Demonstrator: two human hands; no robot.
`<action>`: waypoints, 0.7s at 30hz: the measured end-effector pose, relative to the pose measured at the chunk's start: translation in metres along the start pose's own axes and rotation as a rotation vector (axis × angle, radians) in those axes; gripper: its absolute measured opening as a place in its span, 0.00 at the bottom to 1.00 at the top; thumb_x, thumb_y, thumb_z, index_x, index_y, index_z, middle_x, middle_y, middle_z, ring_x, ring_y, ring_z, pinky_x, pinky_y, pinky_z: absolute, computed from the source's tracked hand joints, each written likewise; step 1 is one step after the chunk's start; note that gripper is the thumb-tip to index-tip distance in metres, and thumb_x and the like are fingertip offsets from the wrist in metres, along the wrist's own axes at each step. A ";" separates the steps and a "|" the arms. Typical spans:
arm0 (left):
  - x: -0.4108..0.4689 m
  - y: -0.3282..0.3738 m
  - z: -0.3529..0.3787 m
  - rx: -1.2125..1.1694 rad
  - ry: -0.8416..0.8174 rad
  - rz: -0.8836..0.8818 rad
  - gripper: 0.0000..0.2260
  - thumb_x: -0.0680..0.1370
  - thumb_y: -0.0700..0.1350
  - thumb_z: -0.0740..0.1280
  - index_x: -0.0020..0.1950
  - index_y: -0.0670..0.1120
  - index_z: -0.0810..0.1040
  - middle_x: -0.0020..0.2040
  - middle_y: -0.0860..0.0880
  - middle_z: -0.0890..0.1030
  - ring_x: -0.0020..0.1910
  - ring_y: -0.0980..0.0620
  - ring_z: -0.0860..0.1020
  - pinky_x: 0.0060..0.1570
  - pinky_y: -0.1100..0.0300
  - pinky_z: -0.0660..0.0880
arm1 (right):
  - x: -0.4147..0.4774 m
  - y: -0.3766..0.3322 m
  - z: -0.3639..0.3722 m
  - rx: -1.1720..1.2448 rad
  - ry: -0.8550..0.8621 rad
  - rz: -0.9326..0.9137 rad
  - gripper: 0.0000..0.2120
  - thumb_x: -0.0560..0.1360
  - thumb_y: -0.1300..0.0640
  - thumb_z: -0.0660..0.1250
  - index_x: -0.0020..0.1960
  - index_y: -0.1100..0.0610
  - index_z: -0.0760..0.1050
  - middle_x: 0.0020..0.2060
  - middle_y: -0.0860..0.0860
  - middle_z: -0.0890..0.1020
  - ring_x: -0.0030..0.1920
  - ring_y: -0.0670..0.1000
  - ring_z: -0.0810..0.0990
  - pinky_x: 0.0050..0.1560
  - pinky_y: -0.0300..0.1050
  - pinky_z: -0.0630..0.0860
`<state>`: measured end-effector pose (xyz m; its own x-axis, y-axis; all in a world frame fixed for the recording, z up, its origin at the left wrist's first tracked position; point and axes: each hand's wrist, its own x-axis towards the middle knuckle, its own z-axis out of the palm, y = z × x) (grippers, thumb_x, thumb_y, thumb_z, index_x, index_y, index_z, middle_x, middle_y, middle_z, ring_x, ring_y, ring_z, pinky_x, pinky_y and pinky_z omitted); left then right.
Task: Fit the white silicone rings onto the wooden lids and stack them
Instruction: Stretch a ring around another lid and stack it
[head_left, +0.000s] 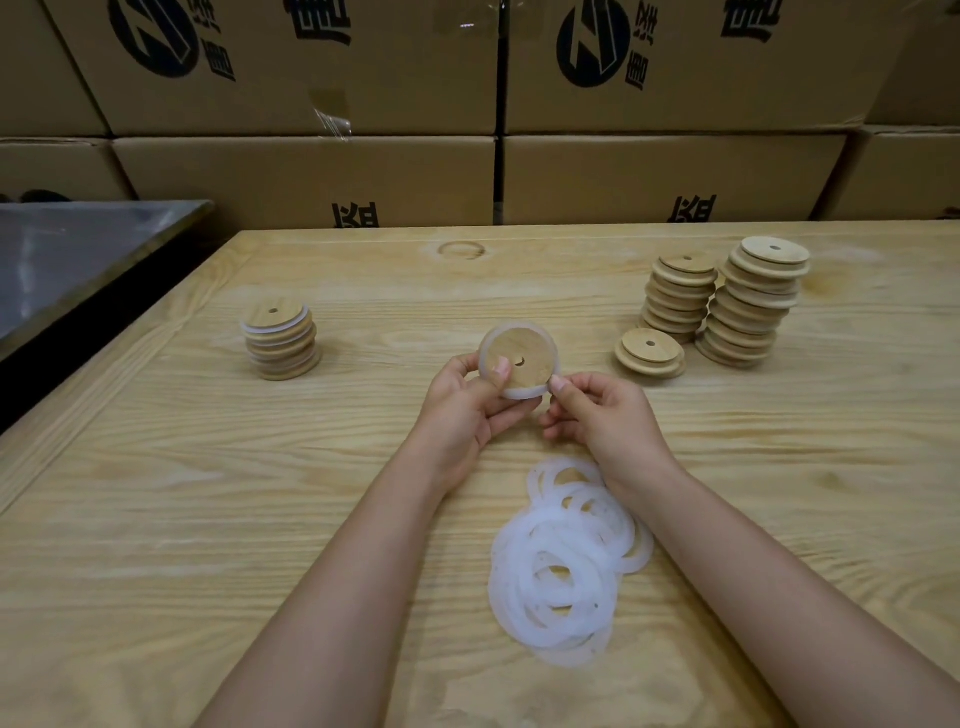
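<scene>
I hold a round wooden lid with a small centre hole above the table's middle, and a white silicone ring runs round its rim. My left hand grips the lid from the left, thumb on its face. My right hand pinches the ring at the lid's lower right edge. A loose pile of white rings lies near me between my forearms. A short stack of lids with rings stands at the left. Two tall stacks of bare lids stand at the right, with a low pile of lids in front of them.
The light wooden table fills the view. Cardboard boxes form a wall behind its far edge. A dark metal surface lies beyond the left edge, across a dark gap.
</scene>
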<state>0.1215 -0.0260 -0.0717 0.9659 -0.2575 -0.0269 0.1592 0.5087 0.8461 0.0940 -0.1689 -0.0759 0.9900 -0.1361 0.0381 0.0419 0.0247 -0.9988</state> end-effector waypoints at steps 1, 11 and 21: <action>0.000 -0.001 0.000 0.003 -0.009 -0.003 0.06 0.79 0.39 0.62 0.55 0.40 0.68 0.47 0.41 0.82 0.43 0.47 0.84 0.46 0.56 0.81 | 0.000 0.000 0.001 0.036 -0.001 0.006 0.08 0.78 0.59 0.65 0.41 0.60 0.78 0.27 0.49 0.79 0.33 0.51 0.79 0.41 0.44 0.78; 0.000 -0.002 0.000 0.038 -0.039 -0.062 0.16 0.79 0.39 0.61 0.66 0.36 0.64 0.54 0.38 0.80 0.50 0.44 0.82 0.56 0.51 0.77 | 0.000 -0.004 0.000 0.212 -0.073 0.054 0.05 0.76 0.63 0.66 0.42 0.61 0.78 0.31 0.52 0.80 0.34 0.48 0.80 0.36 0.37 0.78; 0.002 -0.006 0.000 0.437 0.198 0.126 0.12 0.77 0.47 0.67 0.48 0.37 0.79 0.48 0.34 0.82 0.51 0.34 0.80 0.55 0.37 0.75 | 0.002 -0.002 0.000 0.062 -0.053 0.058 0.05 0.76 0.66 0.66 0.41 0.62 0.76 0.31 0.53 0.81 0.34 0.50 0.81 0.42 0.42 0.80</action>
<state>0.1223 -0.0300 -0.0770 0.9991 -0.0333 0.0255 -0.0212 0.1224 0.9923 0.0960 -0.1693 -0.0740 0.9966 -0.0804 -0.0163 -0.0088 0.0930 -0.9956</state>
